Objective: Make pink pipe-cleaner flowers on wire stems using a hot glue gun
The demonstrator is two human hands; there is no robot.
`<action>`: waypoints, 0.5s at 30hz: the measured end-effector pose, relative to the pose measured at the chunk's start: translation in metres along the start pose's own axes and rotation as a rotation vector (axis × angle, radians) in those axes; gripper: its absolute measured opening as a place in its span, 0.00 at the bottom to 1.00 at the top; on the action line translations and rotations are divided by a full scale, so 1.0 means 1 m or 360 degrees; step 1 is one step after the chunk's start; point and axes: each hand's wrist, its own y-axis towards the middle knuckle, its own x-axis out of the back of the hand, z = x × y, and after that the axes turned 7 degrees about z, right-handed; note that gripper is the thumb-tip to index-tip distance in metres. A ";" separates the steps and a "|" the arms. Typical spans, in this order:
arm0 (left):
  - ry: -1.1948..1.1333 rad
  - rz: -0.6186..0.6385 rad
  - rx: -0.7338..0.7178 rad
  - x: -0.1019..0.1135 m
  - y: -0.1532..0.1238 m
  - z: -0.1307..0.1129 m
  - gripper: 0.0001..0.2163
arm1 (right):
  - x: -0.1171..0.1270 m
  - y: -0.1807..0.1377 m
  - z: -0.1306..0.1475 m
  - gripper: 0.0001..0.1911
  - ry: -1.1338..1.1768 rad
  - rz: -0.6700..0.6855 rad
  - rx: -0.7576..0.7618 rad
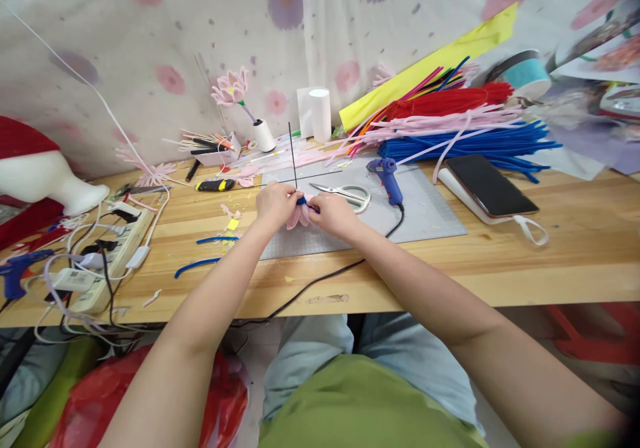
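Over the grey cutting mat [420, 215], both hands meet at a pink pipe-cleaner flower [299, 217], its petals hanging downward. A dark thin stem [293, 151] sticks up from it. Closed fingers of my left hand [275, 206] pinch the flower's base near the stem. My right hand [334, 215] is closed on a blue pipe cleaner [313, 208], which goes around the base. White-handled scissors [357, 198] lie just behind my right hand. Further right on the mat rests a blue glue gun [387, 178].
Bundles of blue [460, 145], pink and red pipe cleaners lie at the back right, behind a phone [493, 185]. On the left are a power strip [120, 248] with tangled cords and a yellow-black cutter [215, 185]. A finished pink flower [231, 88] stands in a white holder.
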 end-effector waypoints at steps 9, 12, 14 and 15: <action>-0.0040 -0.0030 0.0150 -0.003 0.005 -0.017 0.15 | -0.006 0.005 0.000 0.13 0.0063 -0.0057 -0.0129; -0.0082 0.0030 0.0013 0.001 0.005 -0.012 0.12 | -0.003 0.004 -0.001 0.13 0.0069 -0.0063 -0.0138; -0.0147 0.0051 -0.0180 0.002 0.003 -0.005 0.10 | -0.001 0.004 -0.001 0.13 0.0070 -0.0076 -0.0126; -0.0187 0.0061 -0.0275 0.003 0.002 -0.002 0.08 | 0.000 0.004 -0.001 0.13 0.0072 -0.0084 -0.0118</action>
